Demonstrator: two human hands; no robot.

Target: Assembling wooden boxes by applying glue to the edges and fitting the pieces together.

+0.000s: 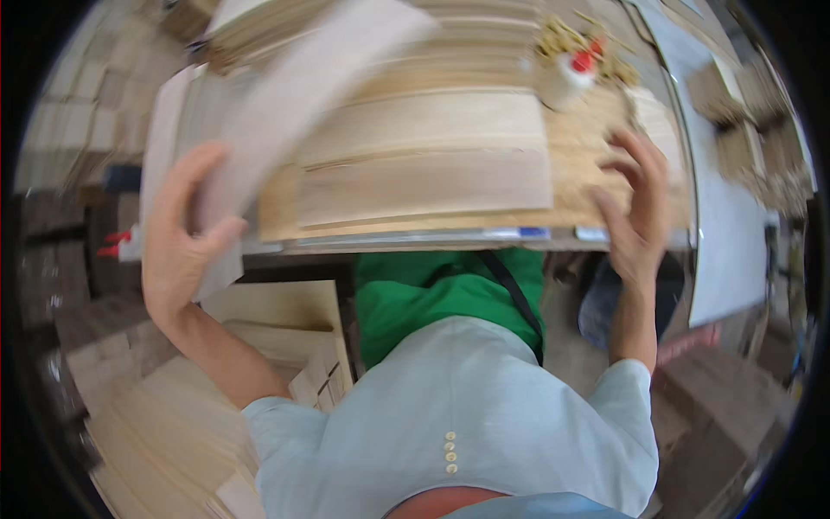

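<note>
A long, pale wood veneer strip, smeared by motion, slants over the left part of the worktable. Its near end lies between the thumb and fingers of my left hand, which grips it at the table's left side. Flat on the table in front of me are more pale veneer strips, lying side by side with their long edges towards me. My right hand hovers over the table's right front edge, fingers curved and apart, with nothing in it. Beyond it stands a white bottle with a red cap.
Stacked veneer sheets lie at the table's back. Yellowish curled scraps surround the bottle. More wooden sheets are piled low at my left. A pale board surface runs along the right, with wood stacks on it.
</note>
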